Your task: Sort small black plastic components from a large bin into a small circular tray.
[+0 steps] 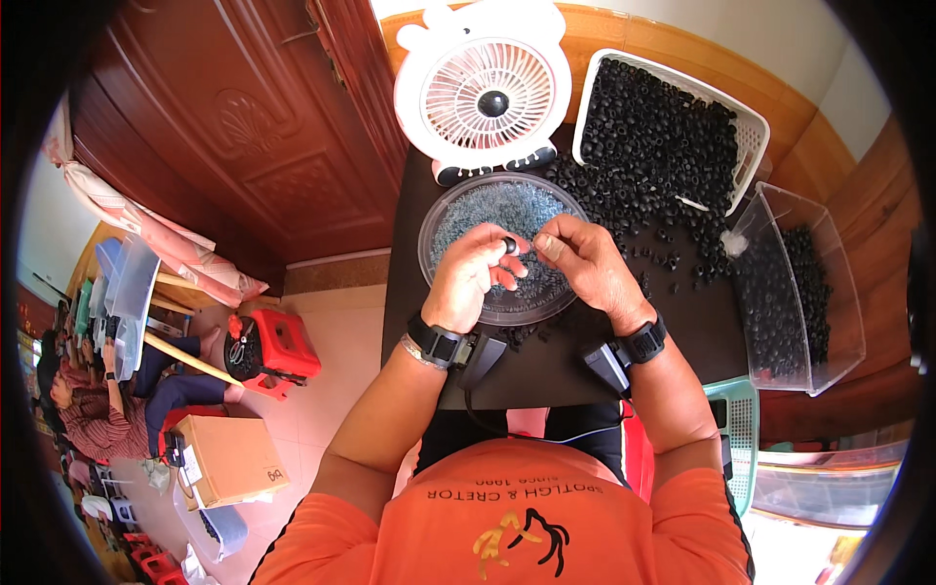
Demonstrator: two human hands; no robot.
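Observation:
Over a round clear lid (439, 210) filled with small grey-blue bits, my left hand (475, 273) pinches a small black ring-shaped part (510, 246) between thumb and fingers. My right hand (585, 258) is close beside it, its fingertips pinched together and almost touching the black part; whether it holds a tiny piece I cannot tell. Both wrists wear black bands. A pile of loose black ring parts (624, 200) lies on the black table (546, 366) just beyond my right hand.
A white desk fan (485, 93) stands at the table's far edge. A white basket (756, 132) full of black parts sits far right, a clear bin (838, 292) with more at the right. A red stool (278, 351), cardboard box (229, 458) and seated person (93, 414) are at left.

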